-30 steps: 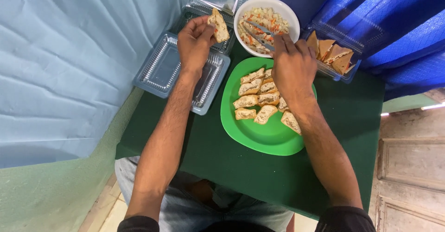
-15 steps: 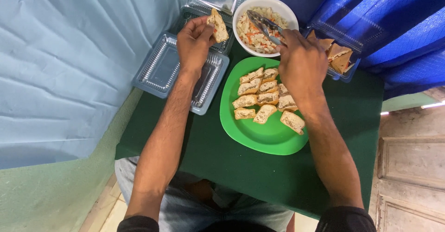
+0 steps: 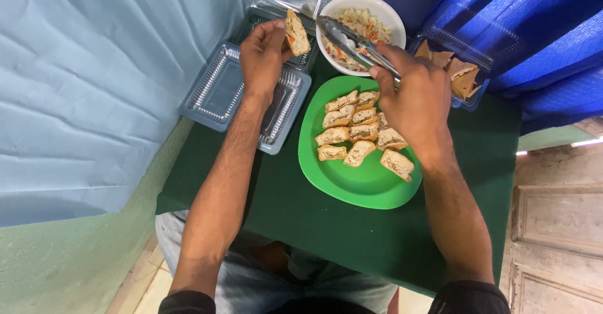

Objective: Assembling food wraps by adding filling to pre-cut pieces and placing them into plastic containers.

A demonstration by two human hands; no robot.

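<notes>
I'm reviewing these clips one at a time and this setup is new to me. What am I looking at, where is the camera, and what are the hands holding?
There is no machine here: a person works with bare hands, and the one camera sits on their head, looking down over their arms. The left hand holds up a filled piece of food. The right hand grips metal tongs whose tips reach into a white bowl of chopped mix. On the green table lies a green plate with a cluster of filled pieces. To the left are clear plastic trays, open. Behind the right hand, another clear tray holds more pieces.
</notes>
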